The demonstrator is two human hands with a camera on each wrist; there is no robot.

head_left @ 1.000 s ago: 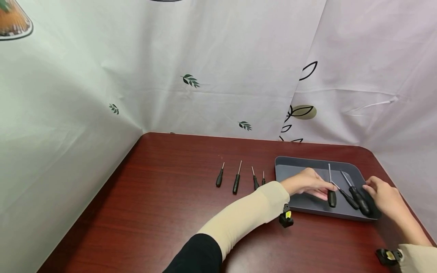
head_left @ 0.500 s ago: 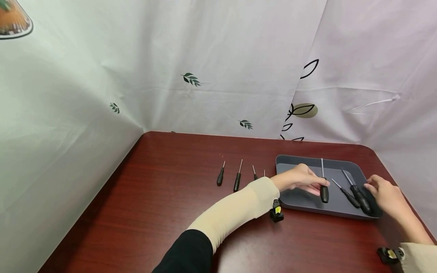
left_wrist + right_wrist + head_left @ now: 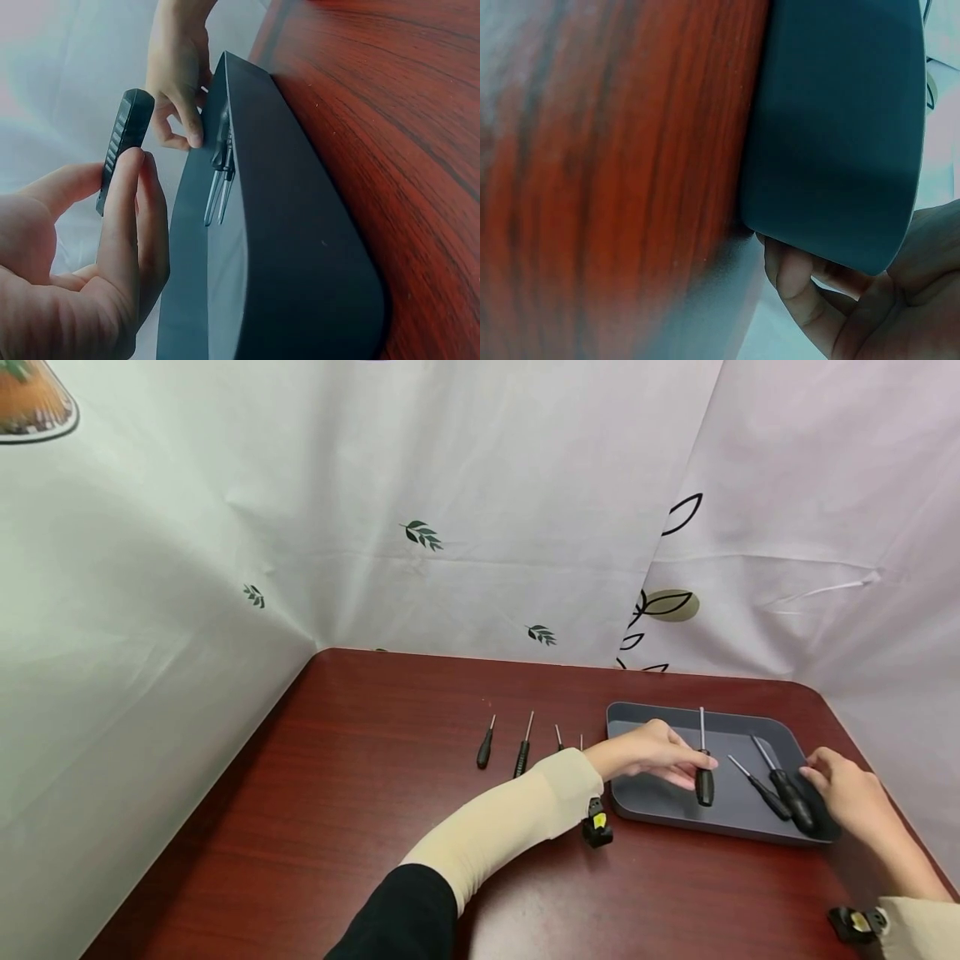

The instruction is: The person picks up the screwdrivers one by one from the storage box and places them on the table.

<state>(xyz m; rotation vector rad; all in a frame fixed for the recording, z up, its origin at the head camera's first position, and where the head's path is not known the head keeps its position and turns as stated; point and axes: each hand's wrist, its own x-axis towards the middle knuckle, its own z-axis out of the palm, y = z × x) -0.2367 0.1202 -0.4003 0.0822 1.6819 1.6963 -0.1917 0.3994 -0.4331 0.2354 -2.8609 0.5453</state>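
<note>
My left hand [image 3: 660,756] pinches a screwdriver by its black handle [image 3: 704,787], between thumb and fingertips. The metal shaft points toward the back of the table. In the left wrist view the ribbed screwdriver handle [image 3: 126,139] is held up above the grey tray [image 3: 300,225], apart from it. Two other black-handled screwdrivers, a thick one [image 3: 793,802] and a thinner one [image 3: 769,798], lie side by side in the tray's right half. My right hand [image 3: 851,789] grips the tray's right edge; in the right wrist view its fingers [image 3: 795,277] curl against the outer wall.
Several small screwdrivers lie in a row left of the tray, among them a short one [image 3: 485,747] and a longer one [image 3: 523,747]. My left sleeve [image 3: 517,810] partly covers the row. A patterned white cloth [image 3: 480,510] hangs behind the reddish-brown table [image 3: 337,818].
My left hand has moved left over the tray with the screwdriver, away from the two lying there. The left sleeve now covers more of the row. The right hand stays on the tray edge.
</note>
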